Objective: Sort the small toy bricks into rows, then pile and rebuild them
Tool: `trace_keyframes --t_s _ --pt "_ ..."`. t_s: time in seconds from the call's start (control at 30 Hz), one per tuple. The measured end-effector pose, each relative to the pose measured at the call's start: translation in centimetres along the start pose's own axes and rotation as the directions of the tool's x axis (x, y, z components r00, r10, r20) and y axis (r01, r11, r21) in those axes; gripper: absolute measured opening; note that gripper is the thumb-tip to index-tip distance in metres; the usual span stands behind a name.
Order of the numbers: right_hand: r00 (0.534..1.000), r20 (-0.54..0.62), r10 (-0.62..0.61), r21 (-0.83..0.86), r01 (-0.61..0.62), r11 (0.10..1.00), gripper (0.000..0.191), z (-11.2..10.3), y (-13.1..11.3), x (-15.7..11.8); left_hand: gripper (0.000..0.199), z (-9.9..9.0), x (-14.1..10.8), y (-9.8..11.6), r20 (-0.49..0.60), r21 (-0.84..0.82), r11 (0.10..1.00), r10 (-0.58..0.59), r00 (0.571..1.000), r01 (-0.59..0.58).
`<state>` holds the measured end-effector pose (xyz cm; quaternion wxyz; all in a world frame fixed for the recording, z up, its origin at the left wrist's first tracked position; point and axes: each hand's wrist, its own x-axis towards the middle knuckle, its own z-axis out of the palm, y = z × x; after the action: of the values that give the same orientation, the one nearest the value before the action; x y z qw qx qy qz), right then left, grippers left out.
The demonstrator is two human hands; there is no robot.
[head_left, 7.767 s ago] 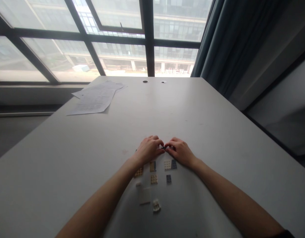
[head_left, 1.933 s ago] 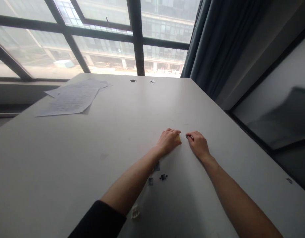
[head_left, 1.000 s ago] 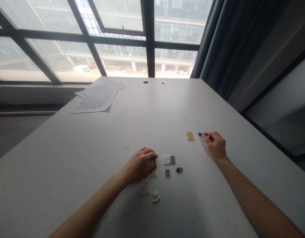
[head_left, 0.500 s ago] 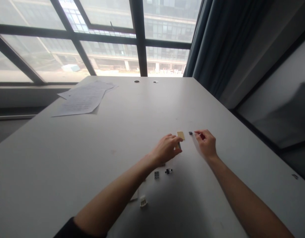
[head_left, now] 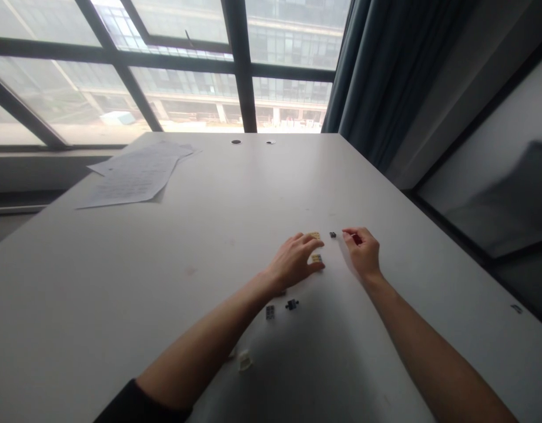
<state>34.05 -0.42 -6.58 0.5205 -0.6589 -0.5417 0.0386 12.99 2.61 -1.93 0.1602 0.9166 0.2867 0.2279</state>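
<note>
My left hand (head_left: 297, 257) is over the white table, thumb and fingers apart. Between them, a small tan and grey studded brick (head_left: 316, 258) rests on the tabletop. A tan studded plate (head_left: 314, 235) lies just beyond, partly covered by my fingers. To the right is a small dark brick (head_left: 333, 235), close to the fingertips of my right hand (head_left: 363, 249). That hand is closed in a pinch; a dark red patch shows inside its curl, but what it holds, if anything, is unclear.
Nearer me lie a grey studded plate (head_left: 270, 312), a black piece with side pegs (head_left: 292, 304) and a whitish piece (head_left: 245, 361). A brownish piece (head_left: 280, 292) is half hidden by my left wrist. Printed sheets (head_left: 134, 176) lie at the far left.
My left thumb and fingers have spread apart, letting go of the tan and grey brick. My right hand keeps its pinch by the dark brick. The whole view has shifted slightly.
</note>
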Motion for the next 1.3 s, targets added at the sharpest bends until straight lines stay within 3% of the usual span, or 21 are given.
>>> trace_keyframes --t_s 0.13,0.27,0.37,0.47,0.57,0.67,0.93,1.13,1.3 --pt "0.998 -0.007 -0.063 -0.048 0.063 0.997 0.017 -0.2 -0.2 -0.2 0.027 -5.0 -3.8 -1.8 -0.295 -0.048 0.999 -0.028 0.955 0.014" --pt "0.962 0.106 -0.251 -0.109 0.262 0.959 0.015 -0.4 -2.2 -1.0 0.021 -8.7 -11.0 -4.3 -0.369 -0.002 0.981 -0.182 0.912 0.195" --pt "0.881 0.287 -0.375 -0.016 0.396 0.918 0.014 0.0 -5.0 -2.4 0.019 -9.2 -16.1 -5.8 -0.357 0.032 0.947 -0.287 0.889 0.319" --pt "0.723 0.536 -0.435 0.109 0.452 0.885 0.028 1.1 -8.0 -4.3 0.02 -8.7 -19.0 -6.8 -0.389 0.003 0.921 -0.357 0.849 0.388" --pt "0.582 0.714 -0.39 0.143 0.424 0.894 0.042 2.5 -10.0 -5.6 0.02 -8.2 -19.6 -7.3 -0.453 -0.048 0.909 -0.39 0.801 0.415" --pt "0.524 0.789 -0.321 0.113 0.389 0.914 0.045 3.5 -10.6 -6.0 0.02 -8.0 -19.6 -7.6 -0.443 -0.078 0.908 -0.402 0.801 0.412" --pt "0.493 0.807 -0.324 0.121 0.4 0.909 0.039 4.2 -10.5 -6.2 0.017 -7.9 -19.8 -7.5 -0.395 -0.021 0.928 -0.349 0.85 0.371" --pt "0.495 0.777 -0.389 0.154 0.449 0.88 0.029 4.5 -10.2 -6.6 0.017 -8.1 -19.5 -7.2 -0.392 0.023 0.938 -0.309 0.866 0.345" --pt "0.462 0.773 -0.434 0.185 0.49 0.852 0.024 4.5 -10.5 -6.5 0.016 -8.0 -19.6 -7.4 -0.384 0.029 0.945 -0.29 0.877 0.325"
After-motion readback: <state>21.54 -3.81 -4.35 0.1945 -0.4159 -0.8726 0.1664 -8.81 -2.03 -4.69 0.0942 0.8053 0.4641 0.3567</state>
